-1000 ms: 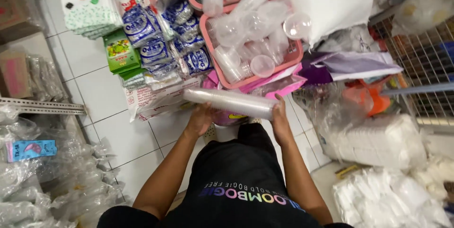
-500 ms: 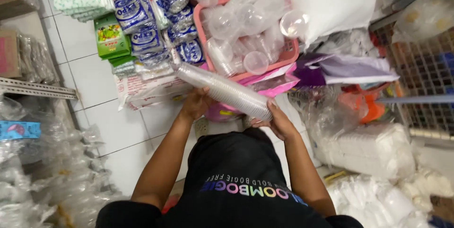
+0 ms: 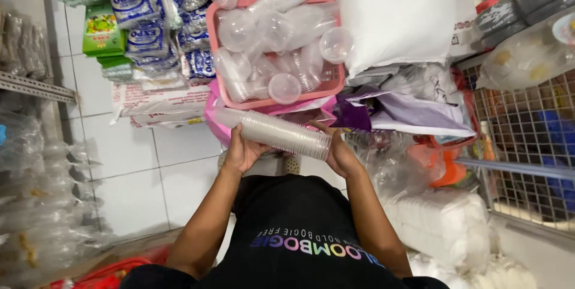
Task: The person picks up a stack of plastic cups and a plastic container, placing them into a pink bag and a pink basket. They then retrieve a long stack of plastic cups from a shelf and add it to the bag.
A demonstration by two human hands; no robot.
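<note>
Hands bracket a long sleeve of clear plastic cups (image 3: 272,134), one at each end, so the nested stack stays pressed together and cannot slide apart. The left hand (image 3: 242,152) cups the near-left end from below, fingers curled up around it; the right hand (image 3: 342,156) closes over the far-right end, palm against the stack's last cup. Both grips are wrapped snugly on the sleeve, neither splayed wide. The sleeve lies nearly level, tilted slightly down toward the right, held in the air in front of the person's black shirt (image 3: 299,235) and just below a pink basket (image 3: 214,67). That basket is heaped with more clear cups and round lids, loose and in sleeves. Left of it stand blue and green packets (image 3: 147,37) stacked on the white tiled floor (image 3: 138,163). To the right lies a purple bag (image 3: 413,115), then a wire rack (image 3: 527,145).
</note>
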